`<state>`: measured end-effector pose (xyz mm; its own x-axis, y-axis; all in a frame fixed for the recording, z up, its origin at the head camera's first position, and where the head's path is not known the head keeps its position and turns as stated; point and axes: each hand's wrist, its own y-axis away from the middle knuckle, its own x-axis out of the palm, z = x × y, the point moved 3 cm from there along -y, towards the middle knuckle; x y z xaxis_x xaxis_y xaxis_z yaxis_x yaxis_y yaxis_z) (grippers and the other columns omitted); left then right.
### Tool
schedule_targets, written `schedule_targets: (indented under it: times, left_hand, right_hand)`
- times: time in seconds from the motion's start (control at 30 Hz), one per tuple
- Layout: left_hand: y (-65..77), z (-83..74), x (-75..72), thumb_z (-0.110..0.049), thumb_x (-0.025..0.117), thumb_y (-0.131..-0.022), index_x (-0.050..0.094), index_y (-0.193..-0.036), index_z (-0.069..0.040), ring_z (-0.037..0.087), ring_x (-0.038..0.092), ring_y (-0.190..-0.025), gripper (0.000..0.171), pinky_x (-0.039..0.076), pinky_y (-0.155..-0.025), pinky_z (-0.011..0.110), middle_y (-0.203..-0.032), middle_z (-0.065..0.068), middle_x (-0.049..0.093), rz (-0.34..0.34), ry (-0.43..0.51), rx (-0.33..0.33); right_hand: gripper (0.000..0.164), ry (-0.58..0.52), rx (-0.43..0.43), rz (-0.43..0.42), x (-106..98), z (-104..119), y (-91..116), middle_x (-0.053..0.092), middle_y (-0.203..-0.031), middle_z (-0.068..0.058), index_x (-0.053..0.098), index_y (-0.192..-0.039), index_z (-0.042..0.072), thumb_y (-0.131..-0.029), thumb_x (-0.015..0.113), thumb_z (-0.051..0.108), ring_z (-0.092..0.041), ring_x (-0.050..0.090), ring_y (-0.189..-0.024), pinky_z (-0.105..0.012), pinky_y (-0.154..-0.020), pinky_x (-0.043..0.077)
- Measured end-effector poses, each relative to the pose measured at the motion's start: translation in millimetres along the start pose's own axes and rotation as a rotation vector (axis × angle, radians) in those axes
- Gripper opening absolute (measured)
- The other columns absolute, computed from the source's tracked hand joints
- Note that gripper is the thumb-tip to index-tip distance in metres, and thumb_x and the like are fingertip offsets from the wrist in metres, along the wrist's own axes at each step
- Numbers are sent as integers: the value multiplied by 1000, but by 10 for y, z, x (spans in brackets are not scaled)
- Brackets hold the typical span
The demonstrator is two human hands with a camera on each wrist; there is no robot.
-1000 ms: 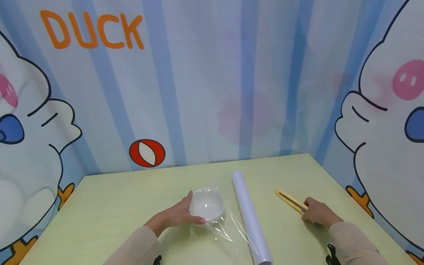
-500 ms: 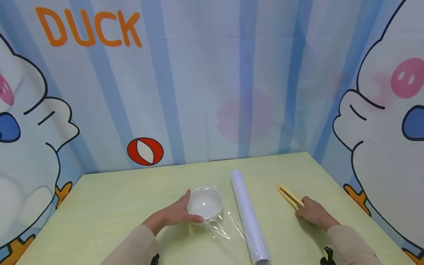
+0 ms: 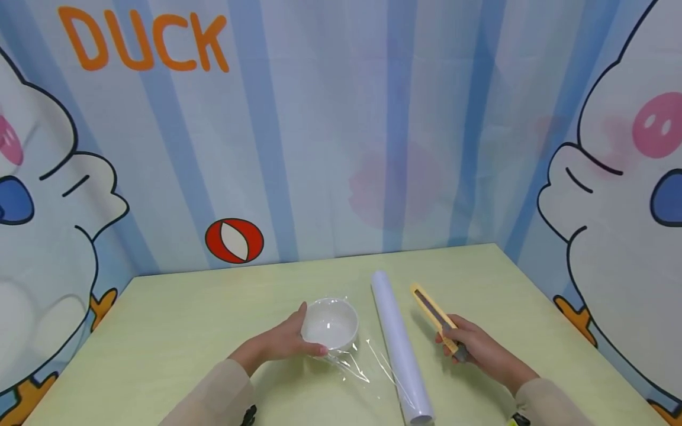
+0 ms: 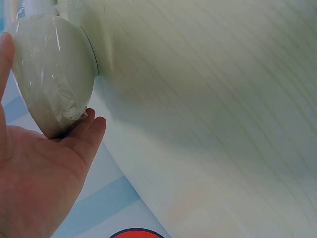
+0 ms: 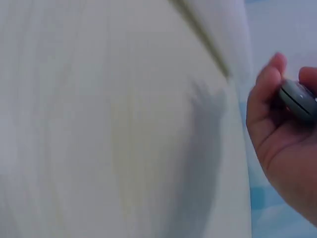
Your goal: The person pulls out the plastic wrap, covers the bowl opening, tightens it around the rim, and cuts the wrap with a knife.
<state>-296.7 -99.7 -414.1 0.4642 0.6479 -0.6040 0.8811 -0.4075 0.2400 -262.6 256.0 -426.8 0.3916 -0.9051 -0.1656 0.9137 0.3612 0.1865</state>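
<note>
A white bowl sits on the table with clear plastic film over it. My left hand holds the bowl's left side, thumb by the near rim and fingers along the far side. Crinkled film clings to the bowl's outside in the left wrist view. Loose film stretches from the bowl toward a long white roll. To the right of that roll, my right hand grips a yellow utility knife, tilted up toward the far left. The knife's dark grey butt end shows in the right wrist view.
The pale yellow-green table meets a striped blue cloth backdrop at its far edge. Printed cartoon ducks flank the table on both sides. The roll lies lengthwise between my two hands.
My right hand has lifted the utility knife from the table and brought it left, closer to the roll. The left hand, bowl and roll stay in place.
</note>
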Motion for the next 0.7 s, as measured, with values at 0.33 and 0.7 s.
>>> schedule_targets:
  times: [0.33, 0.7]
  left_hand:
    - [-10, -4, -6, -45, 76, -70, -2, -147, -1, 37, 17, -138, 118, 18, -109, 58, -153, 19, 11, -5, 0, -7]
    - [-12, -8, -4, -44, 76, -70, -2, -147, -1, 37, 19, -138, 118, 19, -109, 59, -152, 19, 12, -6, 5, 0]
  right_hand:
    - [53, -73, -126, 153, 295, 159, 23, 59, -108, -4, 21, -132, -14, -96, 46, 17, -13, 64, -96, -31, -84, 51]
    - [51, -47, -121, 73, 349, 188, 30, 61, -100, -8, 24, -131, -17, -97, 44, 17, -16, 66, -89, -34, -82, 53]
